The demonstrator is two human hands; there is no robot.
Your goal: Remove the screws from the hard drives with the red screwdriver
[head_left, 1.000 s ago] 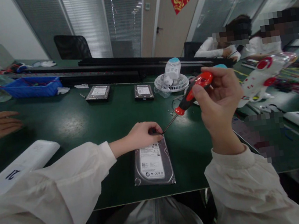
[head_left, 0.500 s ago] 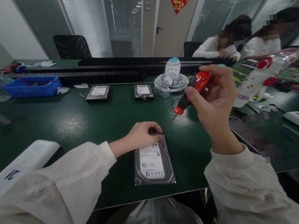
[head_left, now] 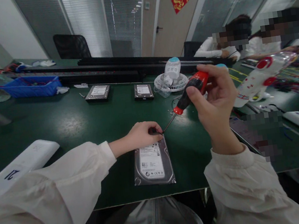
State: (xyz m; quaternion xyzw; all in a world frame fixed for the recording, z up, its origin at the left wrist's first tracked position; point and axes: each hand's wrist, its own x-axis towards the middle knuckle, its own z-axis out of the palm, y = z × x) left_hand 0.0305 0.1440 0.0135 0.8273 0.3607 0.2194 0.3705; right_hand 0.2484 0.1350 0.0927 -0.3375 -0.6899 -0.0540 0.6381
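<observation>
Right hand (head_left: 217, 98): we have it clasped on the red-and-black handle of a screwdriver (head_left: 191, 91), shaft slanting down from the grip toward our other hand. Left hand (head_left: 143, 135): we lay it over the far end of a hard drive (head_left: 153, 167), thumb and fingers curled at the far right corner; dark patch between them, and we can't tell if they pinch a part or just press. Screwdriver tip ends right by those left fingertips, contact unclear. Drive lies flat, label up, running from under the left hand toward us on the green table (head_left: 103, 122). Beyond the left-hand grip we get two more drives, one (head_left: 97, 92) farther left, one (head_left: 143, 91) nearly straight past it. Past the screwdriver grip, a white fan (head_left: 173, 69); short of the fan, small bits (head_left: 171, 113), too tiny to name. Left of the left hand, a white oblong device (head_left: 37, 153) marked 21; farther off that way, a blue basket (head_left: 36, 90).
</observation>
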